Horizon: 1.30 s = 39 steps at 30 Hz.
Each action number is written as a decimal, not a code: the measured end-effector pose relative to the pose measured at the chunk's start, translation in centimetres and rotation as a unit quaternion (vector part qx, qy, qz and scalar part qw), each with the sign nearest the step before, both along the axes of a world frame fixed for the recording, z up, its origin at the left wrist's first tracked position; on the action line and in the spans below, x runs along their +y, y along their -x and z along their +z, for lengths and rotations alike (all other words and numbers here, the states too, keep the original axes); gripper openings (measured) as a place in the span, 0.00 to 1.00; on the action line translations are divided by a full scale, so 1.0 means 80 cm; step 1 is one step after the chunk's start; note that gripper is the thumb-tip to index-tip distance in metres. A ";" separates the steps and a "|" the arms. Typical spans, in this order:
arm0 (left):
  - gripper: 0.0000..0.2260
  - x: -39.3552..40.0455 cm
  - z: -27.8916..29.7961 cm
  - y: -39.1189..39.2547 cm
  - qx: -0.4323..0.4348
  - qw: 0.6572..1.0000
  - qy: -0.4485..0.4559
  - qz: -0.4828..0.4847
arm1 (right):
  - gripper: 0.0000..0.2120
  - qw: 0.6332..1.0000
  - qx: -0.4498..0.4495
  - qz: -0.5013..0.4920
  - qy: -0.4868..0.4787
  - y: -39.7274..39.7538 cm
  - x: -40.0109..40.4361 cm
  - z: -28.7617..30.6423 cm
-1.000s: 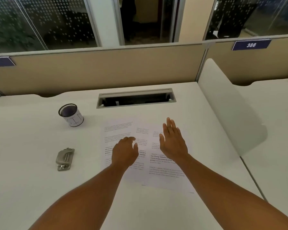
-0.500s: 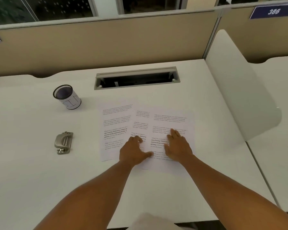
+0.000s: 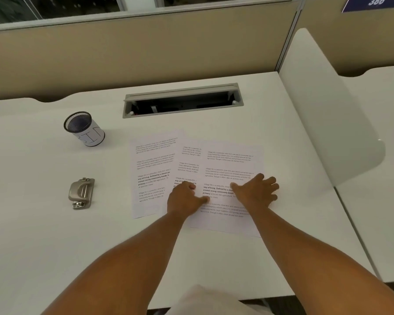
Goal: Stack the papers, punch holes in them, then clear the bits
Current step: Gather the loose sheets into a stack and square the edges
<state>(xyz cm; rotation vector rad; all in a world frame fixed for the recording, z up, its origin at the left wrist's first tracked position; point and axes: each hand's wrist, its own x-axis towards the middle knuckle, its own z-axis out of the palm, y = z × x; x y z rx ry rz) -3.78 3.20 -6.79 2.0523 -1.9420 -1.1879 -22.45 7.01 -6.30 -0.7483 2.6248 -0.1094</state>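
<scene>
Three overlapping printed papers (image 3: 155,169), both hands flat on them, cup (image 3: 85,129) marked "BIN", sign (image 3: 373,2) "386"

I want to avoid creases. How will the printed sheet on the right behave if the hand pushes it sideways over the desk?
The right sheet looks thin and lies flat, so it is probably light and floppy. On the smooth white desk it should slide easily. It overlaps the middle sheet, so it may drag that one or buckle if pushed from one edge only.

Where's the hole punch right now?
The hole punch sits on the desk's left side, left of the papers and nearer than the mesh cup.
</scene>
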 end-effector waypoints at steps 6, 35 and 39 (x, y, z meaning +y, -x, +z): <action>0.30 -0.008 0.002 0.004 0.009 0.999 -0.028 0.034 | 0.47 0.996 -0.069 -0.050 -0.038 0.002 -0.016 0.015; 0.41 -0.018 0.006 -0.027 -0.120 0.984 0.033 0.131 | 0.07 0.942 -0.238 -0.080 0.224 -0.006 -0.011 -0.016; 0.43 -0.017 0.006 -0.024 -0.102 0.987 0.025 0.119 | 0.08 0.946 -0.232 -0.075 0.215 -0.010 -0.014 -0.020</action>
